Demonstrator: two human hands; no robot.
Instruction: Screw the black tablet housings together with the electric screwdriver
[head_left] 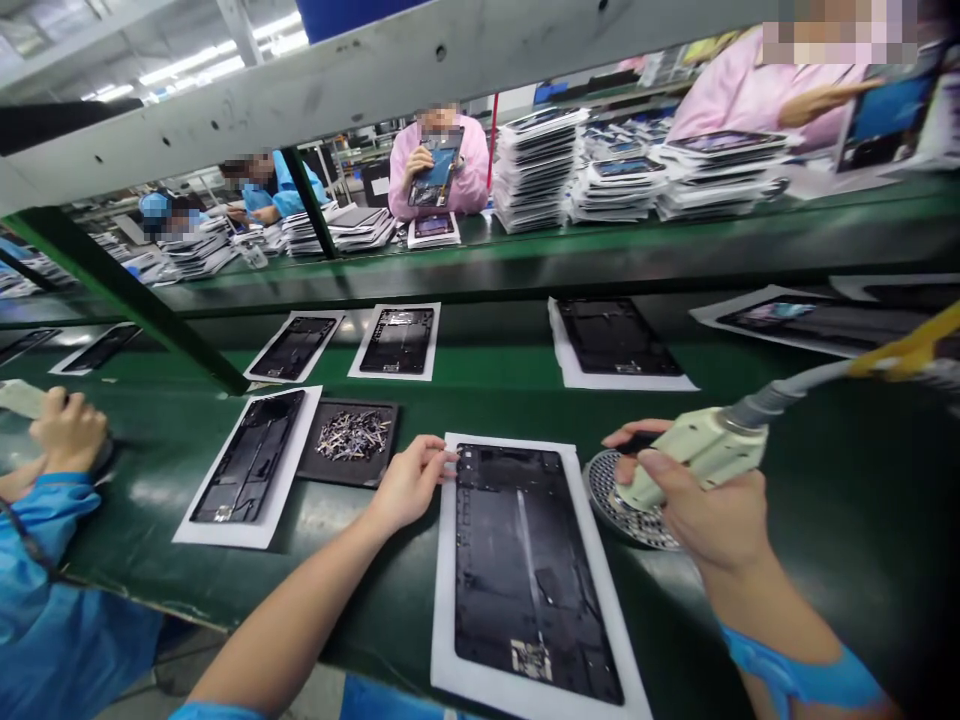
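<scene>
A black tablet back housing (525, 570) lies on a white foam sheet (445, 640) in front of me. A thin strip runs down its middle, and a small circuit board (531, 660) sits at the near end. My left hand (412, 480) is at the upper left edge of the sheet, its fingers closed together on that edge by the housing's corner. My right hand (712, 510) is wrapped around a pale green corded hand tool (701, 450), right of the housing. Below the tool is a round perforated metal disc (611, 490), partly hidden by hand and tool.
A black tray (315, 465) of small parts stands left, beside another housing (251, 460) on its sheet. More sheeted housings (615, 335) lie along the line behind. A co-worker's hand (71, 430) is at far left. A green post (135, 300) slants down to the bench.
</scene>
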